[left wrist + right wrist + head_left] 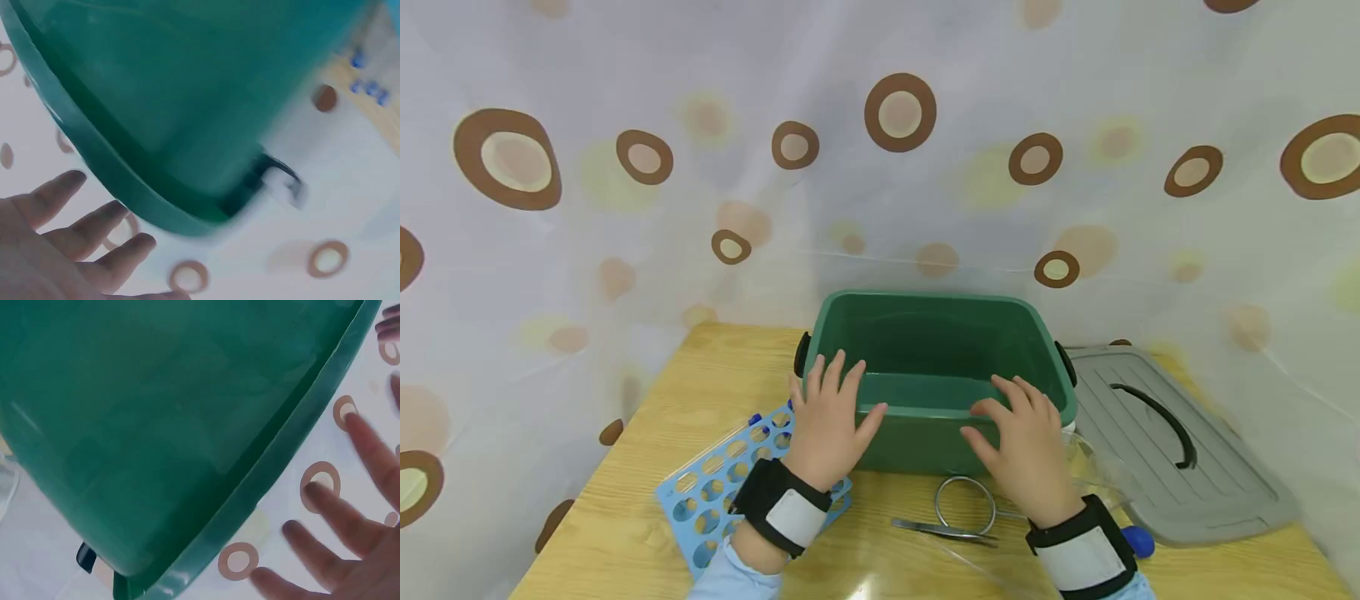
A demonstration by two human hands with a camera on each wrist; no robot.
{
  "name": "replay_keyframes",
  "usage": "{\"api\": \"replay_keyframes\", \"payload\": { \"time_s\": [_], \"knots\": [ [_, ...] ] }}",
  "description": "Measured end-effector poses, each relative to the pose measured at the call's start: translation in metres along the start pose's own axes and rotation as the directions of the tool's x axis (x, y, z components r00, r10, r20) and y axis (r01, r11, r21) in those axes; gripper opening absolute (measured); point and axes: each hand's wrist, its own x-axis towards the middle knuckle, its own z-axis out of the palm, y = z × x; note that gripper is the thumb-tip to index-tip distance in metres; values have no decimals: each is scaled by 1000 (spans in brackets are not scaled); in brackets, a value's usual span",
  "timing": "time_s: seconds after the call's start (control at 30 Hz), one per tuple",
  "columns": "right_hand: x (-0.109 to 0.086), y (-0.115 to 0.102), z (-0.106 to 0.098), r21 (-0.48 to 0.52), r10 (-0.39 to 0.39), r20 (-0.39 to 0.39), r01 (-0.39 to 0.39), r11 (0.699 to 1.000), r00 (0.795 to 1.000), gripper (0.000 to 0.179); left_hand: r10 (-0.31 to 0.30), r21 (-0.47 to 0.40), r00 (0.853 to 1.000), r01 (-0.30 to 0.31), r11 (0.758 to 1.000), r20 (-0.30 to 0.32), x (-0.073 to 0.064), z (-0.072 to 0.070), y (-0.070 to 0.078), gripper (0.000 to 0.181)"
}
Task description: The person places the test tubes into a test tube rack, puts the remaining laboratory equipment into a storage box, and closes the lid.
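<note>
A green plastic box [940,446] with black side handles stands at the middle of the table. My left hand [827,437], fingers spread, is over its front left side; in the left wrist view the fingers of that hand [81,250] appear apart from the rim [119,181]. Over the front right side is my right hand [1026,454], its fingers spread and slightly bent. The right wrist view also shows a gap between these fingers and the rim. Neither hand holds anything. Beneath the left hand and wrist lies a light blue tube rack [707,492], partly hidden.
Tweezers [943,529] and a metal ring with a rod [966,504] lie before the box. A grey lid [1187,492] with a black handle lies at right. Clear glassware [1101,471] and a blue bulb [1138,542] are near the right wrist. A patterned sheet [850,192] hangs behind.
</note>
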Motion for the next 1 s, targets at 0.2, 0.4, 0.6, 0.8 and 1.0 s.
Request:
{"api": "replay_keyframes", "payload": {
  "time_s": [0.2,0.4,0.6,0.8,1.0],
  "knots": [
    [-6,-3,0,35,-89,-143,95,995,986,11,-64,12,997,63,998,40,-15,-9,-40,59],
    [-15,-14,3,82,-130,-122,141,987,984,14,-166,125,964,142,982,206,-46,-9,-84,53],
    [-26,-22,8,70,-157,-56,161,984,986,17,-201,228,920,127,965,335,-67,0,-101,48],
    [-37,-19,9,53,-119,18,118,992,993,17,-209,244,909,124,962,360,-69,10,-107,45],
    [-49,-8,10,48,-74,71,71,996,995,15,-198,242,904,109,964,378,-61,15,-106,44]
  ]
}}
